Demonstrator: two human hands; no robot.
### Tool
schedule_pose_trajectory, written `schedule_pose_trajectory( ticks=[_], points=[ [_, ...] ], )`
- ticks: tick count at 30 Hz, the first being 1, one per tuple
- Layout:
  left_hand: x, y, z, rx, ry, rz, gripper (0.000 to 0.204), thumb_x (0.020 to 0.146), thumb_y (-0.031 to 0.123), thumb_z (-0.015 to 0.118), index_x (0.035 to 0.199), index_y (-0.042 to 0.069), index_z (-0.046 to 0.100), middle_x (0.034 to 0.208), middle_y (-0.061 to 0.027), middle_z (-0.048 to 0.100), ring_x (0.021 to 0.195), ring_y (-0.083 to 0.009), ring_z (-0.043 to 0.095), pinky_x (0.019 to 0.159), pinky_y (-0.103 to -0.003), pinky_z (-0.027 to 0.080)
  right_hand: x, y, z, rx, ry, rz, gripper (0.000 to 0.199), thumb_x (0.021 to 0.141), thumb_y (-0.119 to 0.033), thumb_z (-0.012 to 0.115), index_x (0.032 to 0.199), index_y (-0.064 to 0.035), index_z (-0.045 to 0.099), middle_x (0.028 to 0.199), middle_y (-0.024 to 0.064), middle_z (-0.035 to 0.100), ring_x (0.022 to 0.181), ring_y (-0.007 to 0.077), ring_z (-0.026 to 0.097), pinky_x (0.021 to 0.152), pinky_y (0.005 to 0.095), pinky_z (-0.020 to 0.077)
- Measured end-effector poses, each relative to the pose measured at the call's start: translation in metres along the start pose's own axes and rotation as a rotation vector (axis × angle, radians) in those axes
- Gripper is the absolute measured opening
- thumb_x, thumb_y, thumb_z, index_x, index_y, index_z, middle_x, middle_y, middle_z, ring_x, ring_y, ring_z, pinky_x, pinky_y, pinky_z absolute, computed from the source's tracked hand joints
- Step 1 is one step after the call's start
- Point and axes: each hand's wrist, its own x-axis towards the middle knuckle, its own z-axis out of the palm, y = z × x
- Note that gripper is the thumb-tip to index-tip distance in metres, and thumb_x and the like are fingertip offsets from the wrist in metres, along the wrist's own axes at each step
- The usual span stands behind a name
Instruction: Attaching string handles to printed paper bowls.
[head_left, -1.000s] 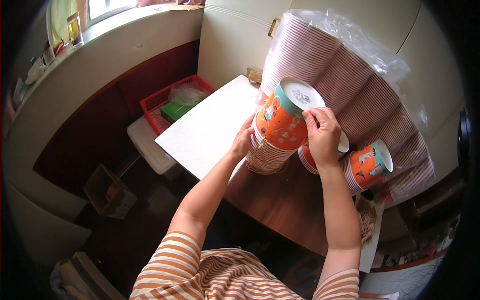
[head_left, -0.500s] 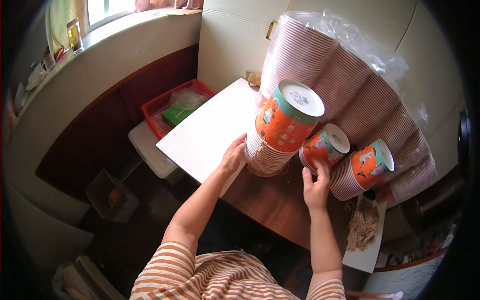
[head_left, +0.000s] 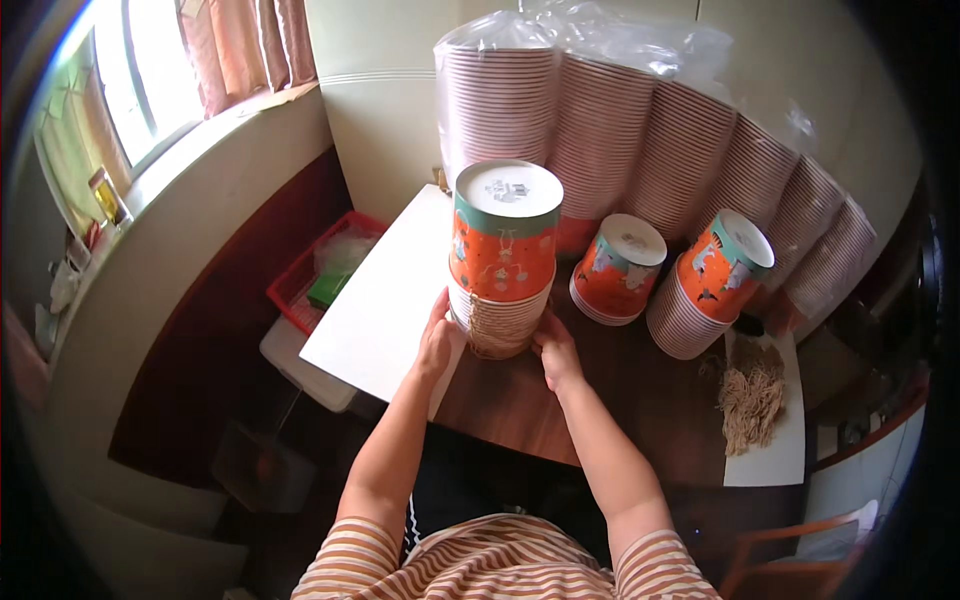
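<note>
Paper-cup stack (head_left: 505,265), inverted; tan string (head_left: 500,325) bunched low on front. Left hand (head_left: 434,342), right hand (head_left: 560,358) flank its base; fingers partly hidden, cannot tell whether gripping.

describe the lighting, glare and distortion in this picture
In the head view, the window is blown out white; head view: highlights streak the clear plastic wrap; head view: the floor box is dim and soft-edged; head view: the windowsill bows and the corners go black; head view: the front cup stack looks fairly sharp.
</note>
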Motion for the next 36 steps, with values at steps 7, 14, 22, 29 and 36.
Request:
schedule_pose_trajectory(
  ticks=[7, 14, 22, 29, 36],
  points=[
    [-0.018, 0.026, 0.029, -0.119, 0.098, -0.107, 0.074, 0.077, 0.013, 0.040, 0.147, -0.002, 0.020, 0.145, -0.0177, 0.032, 0.137, -0.0267, 0.028, 0.111, -0.036, 0.022, 0.018, 0.006, -0.018, 0.006, -0.036, 0.049, 0.057, 0.081, -0.008, 0.050, 0.137, -0.0126, 0.046, 0.125, -0.0003, 0.056, 0.110, 0.0140, 0.053, 0.091, 0.0313, 0.0415],
    [-0.031, 0.027, 0.026, 0.133, 0.155, -0.202, 0.074, 0.076, 0.011, 0.043, 0.147, 0.004, 0.024, 0.141, -0.0177, 0.038, 0.129, -0.0262, 0.038, 0.101, -0.034, 0.036, 0.017, -0.013, -0.014, 0.053, 0.012, 0.032, 0.047, 0.079, -0.001, 0.048, 0.125, -0.0040, 0.056, 0.112, 0.0040, 0.063, 0.096, 0.0138, 0.059, 0.078, 0.0263, 0.0467],
    [-0.034, 0.020, 0.027, 0.214, 0.191, -0.158, 0.070, 0.076, 0.012, 0.042, 0.144, 0.001, 0.030, 0.142, -0.0163, 0.038, 0.128, -0.0269, 0.039, 0.104, -0.037, 0.032, 0.012, -0.022, -0.014, 0.070, 0.034, 0.072, 0.048, 0.082, -0.003, 0.047, 0.129, -0.0053, 0.052, 0.118, 0.0052, 0.060, 0.105, 0.0161, 0.057, 0.087, 0.0293, 0.0454],
    [-0.044, 0.013, 0.024, 0.207, 0.469, -0.055, 0.044, 0.082, -0.002, 0.044, 0.125, -0.002, 0.048, 0.123, -0.0123, 0.053, 0.107, -0.0217, 0.055, 0.093, -0.032, 0.044, -0.021, 0.019, -0.034, -0.082, 0.168, -0.080, 0.037, 0.086, -0.005, 0.052, 0.123, -0.0020, 0.057, 0.113, 0.0067, 0.062, 0.101, 0.0146, 0.057, 0.088, 0.0270, 0.0450],
    [-0.108, 0.094, 0.067, -0.003, 0.426, -0.180, 0.028, 0.086, 0.004, 0.051, 0.112, -0.002, 0.058, 0.105, -0.0095, 0.062, 0.100, -0.0171, 0.056, 0.093, -0.029, 0.041, -0.161, -0.028, -0.045, -0.741, 0.061, -0.495, 0.012, 0.085, 0.000, 0.058, 0.094, -0.0002, 0.065, 0.100, 0.0154, 0.065, 0.093, 0.0300, 0.064, 0.081, 0.0340, 0.0513]
  ],
)
